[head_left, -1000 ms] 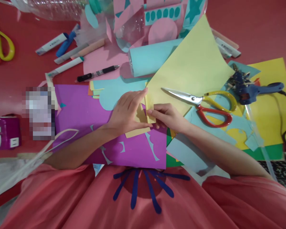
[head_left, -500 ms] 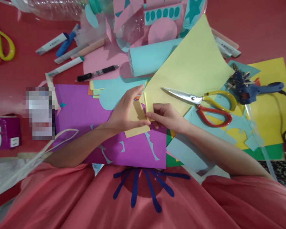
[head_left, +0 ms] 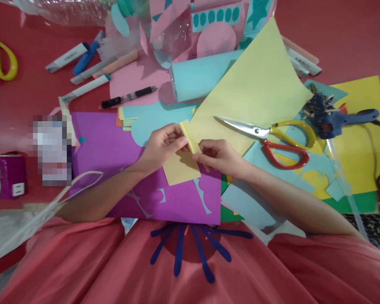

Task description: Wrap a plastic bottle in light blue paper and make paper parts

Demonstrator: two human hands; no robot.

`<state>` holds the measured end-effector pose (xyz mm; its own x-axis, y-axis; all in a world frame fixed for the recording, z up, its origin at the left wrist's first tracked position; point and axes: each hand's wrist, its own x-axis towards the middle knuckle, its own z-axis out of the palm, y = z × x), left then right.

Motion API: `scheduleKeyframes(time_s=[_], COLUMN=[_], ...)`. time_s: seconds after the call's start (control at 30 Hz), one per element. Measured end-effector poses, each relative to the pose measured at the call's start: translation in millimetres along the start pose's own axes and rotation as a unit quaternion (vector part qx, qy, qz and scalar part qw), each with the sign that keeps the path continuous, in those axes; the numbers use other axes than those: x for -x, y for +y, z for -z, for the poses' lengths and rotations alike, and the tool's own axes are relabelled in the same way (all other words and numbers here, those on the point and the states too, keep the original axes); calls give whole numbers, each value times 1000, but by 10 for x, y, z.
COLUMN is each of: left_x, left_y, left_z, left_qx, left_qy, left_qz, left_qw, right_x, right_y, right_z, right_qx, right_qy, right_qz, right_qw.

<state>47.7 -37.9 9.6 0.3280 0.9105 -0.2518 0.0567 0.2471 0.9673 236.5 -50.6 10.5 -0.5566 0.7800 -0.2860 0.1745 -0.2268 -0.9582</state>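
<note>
Both hands grip a small strip of yellow paper (head_left: 190,137), folded or rolled along its length and tilted between them. My left hand (head_left: 163,145) is closed on its upper left end, thumb on top. At its lower right end my right hand (head_left: 221,155) pinches it between thumb and fingers. Beneath lies another yellow paper piece (head_left: 182,171), resting on the purple sheet (head_left: 114,147). To the right, scissors (head_left: 259,133) with one yellow and one red handle lie half open on the large pale yellow sheet (head_left: 250,80).
A blue glue gun (head_left: 335,120) with a cord lies at the right on paper scraps. A light-blue wrapped bottle (head_left: 205,76), a black pen (head_left: 129,97) and several markers (head_left: 68,58) lie beyond the hands. A purple power adapter (head_left: 9,175) sits far left.
My left hand has gone from spread fingers around the paper to closing on it. The folded strip has tilted to the left, and my right hand keeps its pinch.
</note>
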Motion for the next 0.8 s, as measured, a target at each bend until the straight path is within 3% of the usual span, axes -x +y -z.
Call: scheduleKeyframes(time_s=[0.13, 0.33, 0.6, 0.7, 0.8], left_x=[20, 6, -46, -59, -65], left_y=[6, 2, -8, -12, -29], left_z=[-17, -31, 12, 24, 32], left_qx=[14, 39, 34, 52, 64], left_qy=[13, -12, -11, -1, 3], left_qz=[5, 10, 19, 22, 26], left_qw=[1000, 999, 999, 998, 998], right_x=[7, 7, -19, 19, 182], right_y=[4, 4, -23, -129, -320], right_z=[-4, -6, -19, 73, 300], right_qx=[4, -7, -24, 36, 181], right_qy=[3, -12, -18, 4, 55], right_qz=[-2, 13, -18, -6, 3], right_qw=[1000, 1000, 999, 999, 982])
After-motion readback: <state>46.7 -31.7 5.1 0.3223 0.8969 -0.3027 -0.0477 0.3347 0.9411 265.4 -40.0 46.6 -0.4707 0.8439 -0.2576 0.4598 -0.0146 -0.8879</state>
